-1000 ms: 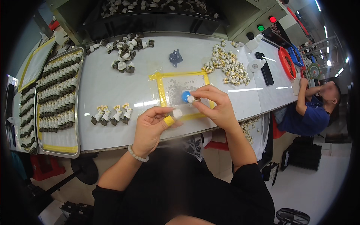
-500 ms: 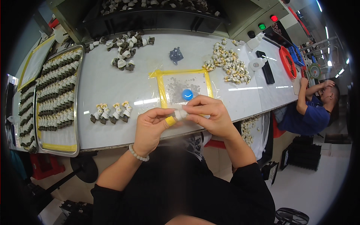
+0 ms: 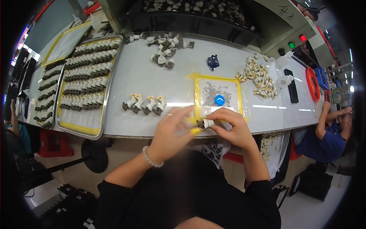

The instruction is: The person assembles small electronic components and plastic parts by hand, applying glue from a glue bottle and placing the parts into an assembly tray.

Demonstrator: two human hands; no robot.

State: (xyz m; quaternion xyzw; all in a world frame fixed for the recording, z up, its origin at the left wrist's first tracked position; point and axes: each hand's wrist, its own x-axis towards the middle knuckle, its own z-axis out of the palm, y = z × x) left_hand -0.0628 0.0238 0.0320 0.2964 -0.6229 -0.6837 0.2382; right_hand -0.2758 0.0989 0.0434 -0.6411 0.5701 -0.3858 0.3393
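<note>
Between the thumb and fingers of my right hand (image 3: 235,129) is a small white and dark-grey figurine part (image 3: 207,123), held over the table's front edge. My left hand (image 3: 170,133) is beside it, blurred, with fingers apart and yellow tape round the thumb; the thumb tip is close to the dark end of the part. Just beyond lies a yellow-taped work sheet (image 3: 201,88) with grey smudges and a round blue cap (image 3: 219,100). Several assembled figurines (image 3: 145,104) with yellow-and-white tops lie in a row to the left.
A metal tray (image 3: 108,82) of figurine rows stands at left. Loose bodies (image 3: 164,49) lie at the back, small white-and-yellow pieces (image 3: 260,76) at the right. Near them are a dark blue lump (image 3: 213,62), a white bottle (image 3: 285,81) and a black phone (image 3: 291,86). A co-worker (image 3: 324,137) sits far right.
My left hand has come off the figurine part and moved left, its fingers spreading. My right hand keeps the part, whose dark end now shows. The whole view has shifted, with the table further right.
</note>
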